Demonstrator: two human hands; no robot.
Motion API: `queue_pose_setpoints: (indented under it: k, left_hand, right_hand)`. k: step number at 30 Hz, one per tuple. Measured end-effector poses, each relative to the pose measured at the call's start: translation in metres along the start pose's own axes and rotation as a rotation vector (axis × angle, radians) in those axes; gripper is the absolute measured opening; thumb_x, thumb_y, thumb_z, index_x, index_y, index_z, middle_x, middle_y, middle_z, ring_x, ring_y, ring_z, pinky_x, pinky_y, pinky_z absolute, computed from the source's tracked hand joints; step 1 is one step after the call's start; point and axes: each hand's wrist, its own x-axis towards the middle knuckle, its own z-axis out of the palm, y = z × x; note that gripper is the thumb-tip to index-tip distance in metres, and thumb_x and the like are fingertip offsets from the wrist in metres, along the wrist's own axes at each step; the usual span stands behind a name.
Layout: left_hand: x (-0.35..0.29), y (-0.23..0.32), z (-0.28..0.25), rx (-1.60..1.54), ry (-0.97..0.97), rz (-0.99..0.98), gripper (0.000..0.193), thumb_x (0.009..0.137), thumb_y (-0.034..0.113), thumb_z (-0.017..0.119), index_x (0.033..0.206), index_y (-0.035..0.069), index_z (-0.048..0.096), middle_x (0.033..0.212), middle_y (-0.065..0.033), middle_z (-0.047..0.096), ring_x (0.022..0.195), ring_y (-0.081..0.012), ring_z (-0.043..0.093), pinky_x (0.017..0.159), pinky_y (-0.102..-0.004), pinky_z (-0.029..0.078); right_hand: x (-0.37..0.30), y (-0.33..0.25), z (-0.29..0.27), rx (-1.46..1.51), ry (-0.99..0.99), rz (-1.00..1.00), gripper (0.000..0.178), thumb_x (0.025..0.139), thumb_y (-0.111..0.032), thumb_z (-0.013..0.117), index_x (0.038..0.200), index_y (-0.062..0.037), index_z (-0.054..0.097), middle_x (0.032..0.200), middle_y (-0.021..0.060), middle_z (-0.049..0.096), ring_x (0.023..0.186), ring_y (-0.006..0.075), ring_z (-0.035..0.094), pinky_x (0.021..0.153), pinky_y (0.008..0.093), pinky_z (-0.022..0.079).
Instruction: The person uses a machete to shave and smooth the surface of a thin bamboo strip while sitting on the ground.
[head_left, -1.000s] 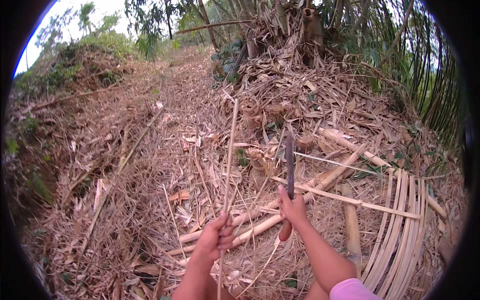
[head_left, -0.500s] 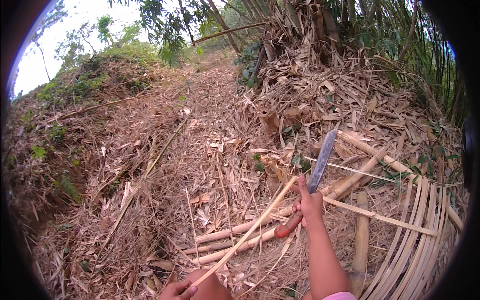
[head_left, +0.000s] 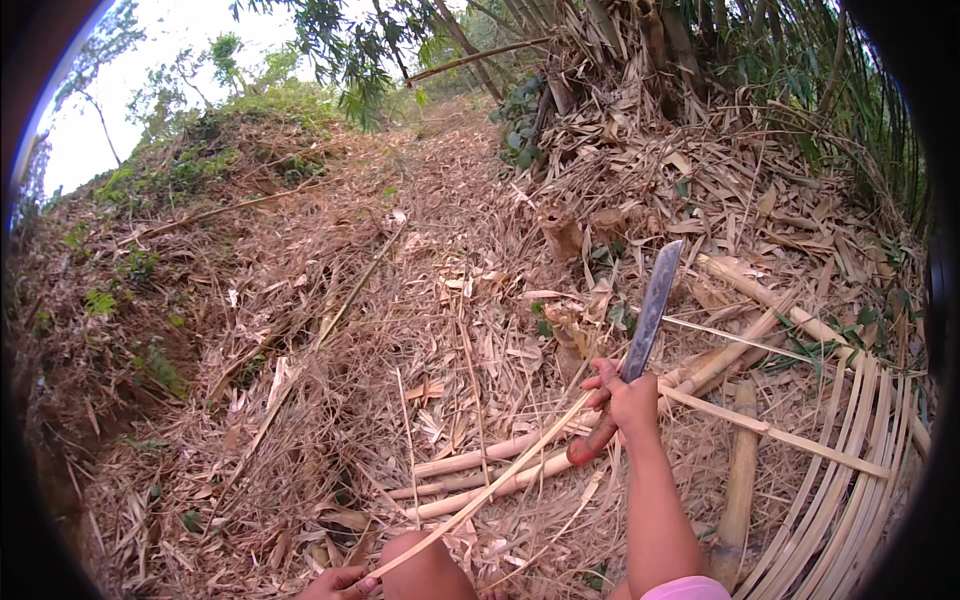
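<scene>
My right hand (head_left: pixel 632 402), right of the middle, is closed round the wooden handle of a machete (head_left: pixel 655 300). Its dark blade points up and away, and the reddish handle end sticks out below my fist. Down at the lower edge, my left hand (head_left: pixel 338 584) pinches one end of a long, pale bamboo strip (head_left: pixel 480 497). That strip slants across my bare knee (head_left: pixel 420 565) up to my right hand's fingers. Whether those fingers touch its far end I cannot tell.
Several split bamboo strips (head_left: pixel 835 490) lie fanned out at the right, with one strip (head_left: pixel 775 432) across them. Bamboo poles (head_left: pixel 490 497) rest on dry leaf litter ahead of my knee. Cut stumps (head_left: pixel 560 230) and a bamboo clump (head_left: pixel 640 60) stand farther off.
My left hand has drawn back to the lower left with the strip, whose far end has slid down beside my right hand. The scene has shifted slightly right in view.
</scene>
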Motion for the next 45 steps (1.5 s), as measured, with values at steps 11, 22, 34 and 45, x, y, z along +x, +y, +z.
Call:
queue_pose_setpoints:
  k: [11, 22, 34, 45]
  left_hand:
    - [-0.032, 0.013, -0.037, 0.028, 0.438, -0.125, 0.035, 0.099, 0.038, 0.056, 0.080, 0.008, 0.056, 0.058, 0.0052, 0.045, 0.047, -0.0059, 0.039, 0.043, -0.0242, 0.030]
    - [0.057, 0.242, -0.086, 0.161, 0.850, 0.927, 0.031, 0.103, 0.031, 0.050, 0.083, 0.009, 0.050, 0.057, 0.0046, 0.041, 0.045, -0.0044, 0.037, 0.039, -0.0230, 0.028]
    - [0.126, 0.210, -0.026, -1.116, 0.954, 1.235, 0.039, 0.106, 0.042, 0.033, 0.080, 0.013, 0.035, 0.059, 0.0016, 0.034, 0.046, -0.0106, 0.036, 0.043, -0.0254, 0.033]
    - [0.077, 0.117, -0.023, -0.663, 1.521, 0.752, 0.060, 0.101, 0.047, 0.042, 0.137, 0.001, 0.029, 0.136, -0.0256, 0.037, 0.131, -0.0319, 0.039, 0.111, -0.0481, 0.031]
  right_hand:
    - [0.008, -0.005, -0.022, -0.313, 0.319, 0.136, 0.036, 0.085, -0.034, 0.076, 0.077, -0.0016, 0.062, 0.065, 0.0044, 0.062, 0.045, 0.0121, 0.054, 0.037, 0.0278, 0.040]
    - [-0.058, -0.008, 0.060, -0.271, -0.677, 0.486, 0.042, 0.088, -0.040, 0.071, 0.098, 0.0000, 0.066, 0.073, 0.0091, 0.070, 0.052, 0.0119, 0.061, 0.040, 0.0238, 0.041]
    - [-0.110, 0.002, 0.100, -0.222, -0.600, 0.246, 0.061, 0.079, -0.030, 0.082, 0.126, 0.0012, 0.057, 0.061, 0.0038, 0.059, 0.043, 0.0088, 0.052, 0.039, 0.0240, 0.041]
    - [-0.104, -0.003, 0.087, -0.473, -0.465, 0.223, 0.051, 0.078, -0.029, 0.084, 0.104, 0.0042, 0.056, 0.063, 0.0079, 0.064, 0.046, 0.0106, 0.056, 0.044, 0.0243, 0.045]
